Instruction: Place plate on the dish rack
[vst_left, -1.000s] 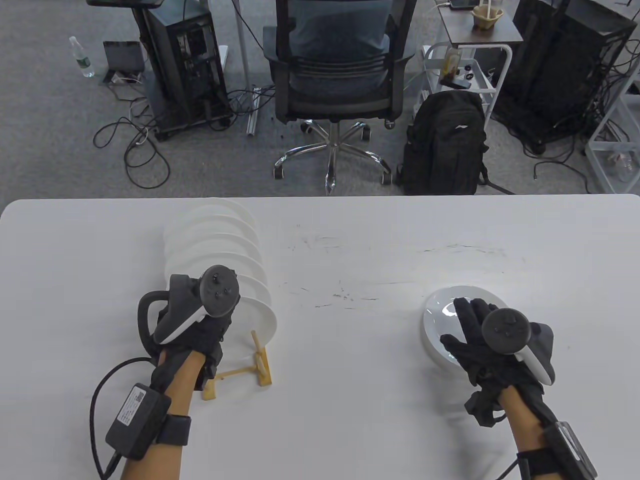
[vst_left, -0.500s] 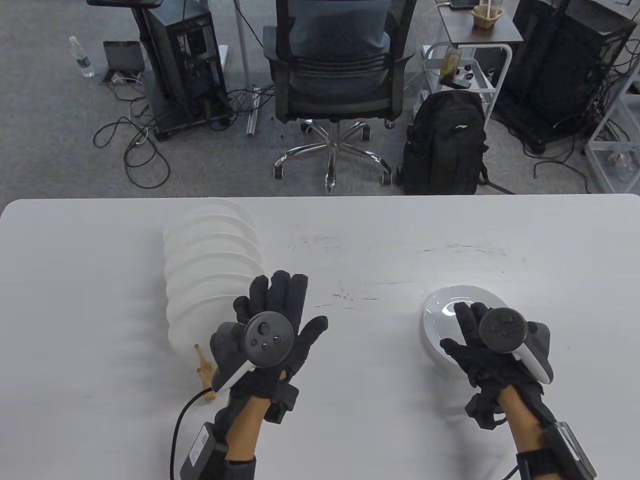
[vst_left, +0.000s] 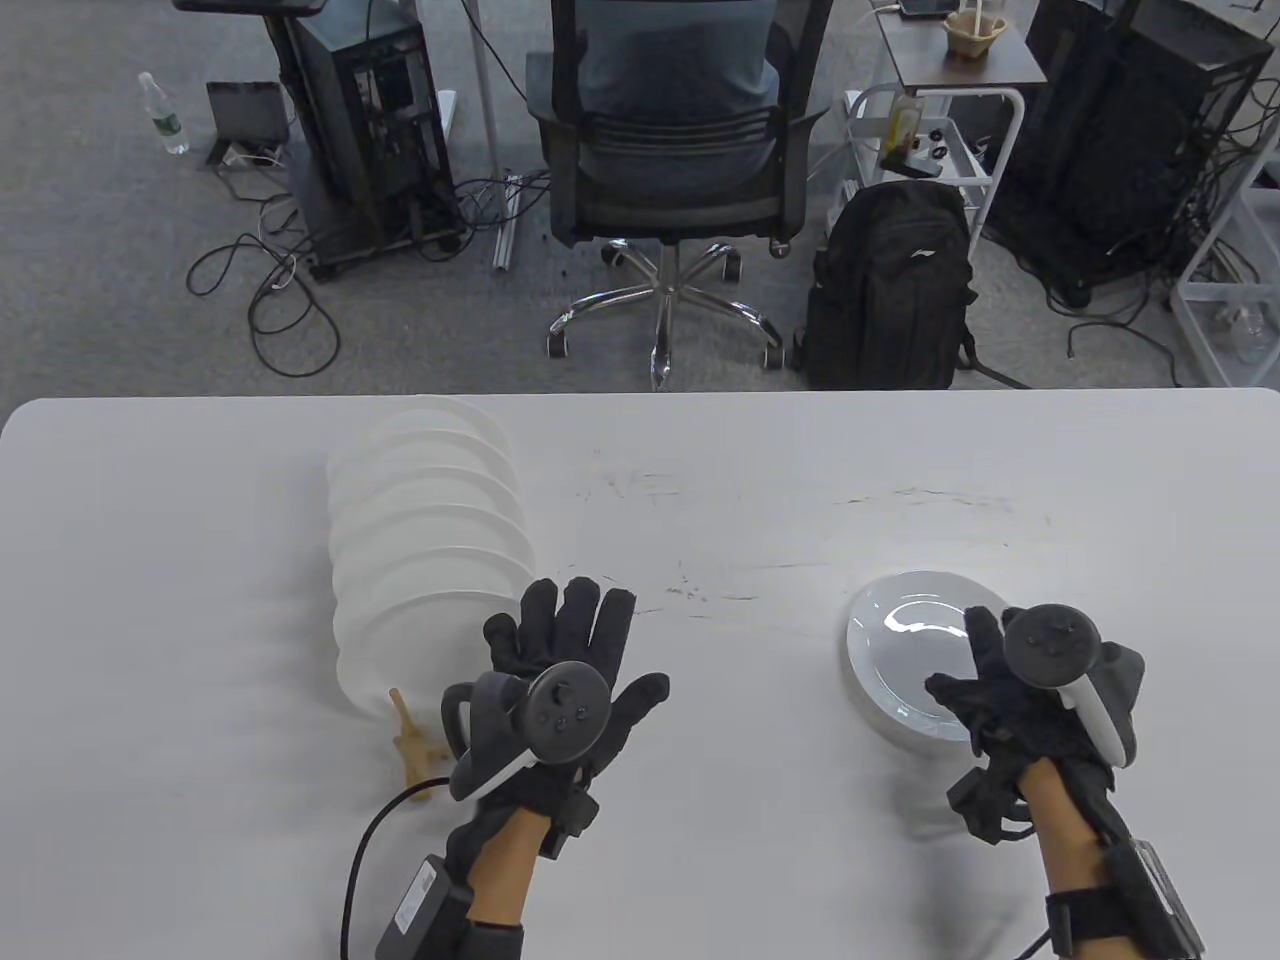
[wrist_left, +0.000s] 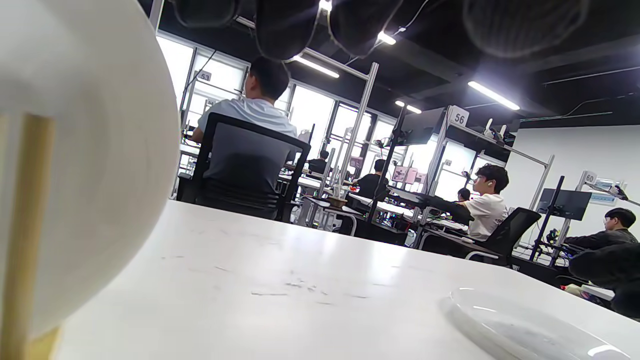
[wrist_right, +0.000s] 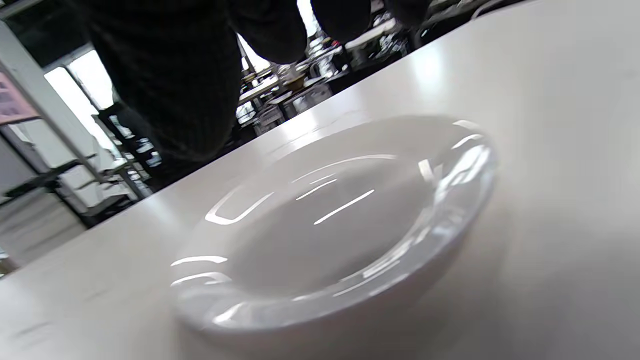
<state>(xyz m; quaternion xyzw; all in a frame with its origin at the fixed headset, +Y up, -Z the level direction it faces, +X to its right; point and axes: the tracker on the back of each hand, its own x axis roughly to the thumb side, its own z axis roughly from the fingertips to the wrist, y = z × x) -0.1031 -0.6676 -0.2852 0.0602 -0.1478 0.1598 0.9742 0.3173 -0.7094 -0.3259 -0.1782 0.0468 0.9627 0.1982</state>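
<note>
A white plate (vst_left: 905, 640) lies flat on the table at the right; it also shows in the right wrist view (wrist_right: 340, 220) and the left wrist view (wrist_left: 520, 325). My right hand (vst_left: 962, 655) hovers open over its near right rim, its fingers (wrist_right: 170, 75) above the plate and not touching it. The wooden dish rack (vst_left: 410, 740) stands at the left, holding a row of several upright white plates (vst_left: 430, 540). My left hand (vst_left: 590, 640) is open with fingers spread, empty, just right of the rack. A rack dowel (wrist_left: 25, 225) and the nearest racked plate (wrist_left: 90, 150) show close by.
The white table (vst_left: 700, 480) has scuff marks in the middle. Beyond its far edge stand an office chair (vst_left: 665, 130) and a black backpack (vst_left: 890, 290). A cable (vst_left: 365, 850) trails from my left wrist.
My left hand left the rack's nearest plate, moved right and opened flat, then drew back slightly. My right hand slid back from the plate's middle toward its near right rim.
</note>
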